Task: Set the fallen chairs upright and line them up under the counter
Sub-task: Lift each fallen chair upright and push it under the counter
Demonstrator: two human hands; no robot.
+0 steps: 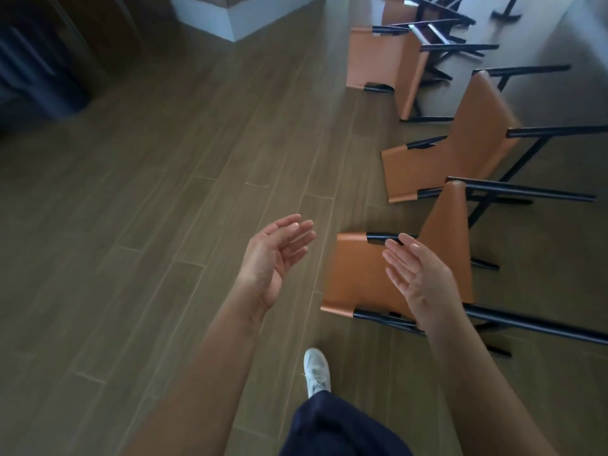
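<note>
I am at the very start: no chair is upright yet, and I am reaching for the first one.

At 6 o'clock my white shoe [316, 370] steps forward on the wood-look plank floor [164, 192], which is matte brown with pale joints.

My left hand [276, 258], near the middle of my view, is released, palm turned inward, fingers loosely straight, holding nothing. My right hand [421, 281] at 4 o'clock is equally slack and empty. It hovers over the nearest chair [358, 274], fingertips close to the black tube at the top of the backrest; I cannot tell whether they touch it.

That chair lies on its back at 4 o'clock, backrest flat on the floor, seat panel rising and legs pointing off to 3 o'clock. It looks like smooth tan leather stretched as a sling over thin round black metal tubing.

I judge the next move calls for both hands to close on the backrest's top edge or side tubes, then tip the chair up onto its legs. The tubing should give a firm hold, where the leather may be slippery.

Beyond it the second chair [473, 139] lies the same way at 2 o'clock. The third chair [378, 57] is at 1 o'clock, its legs tangled with a fourth chair [394, 11] at the top edge.

A white wall corner [240, 21] stands at 12 o'clock. I cannot make out the counter for certain.
</note>
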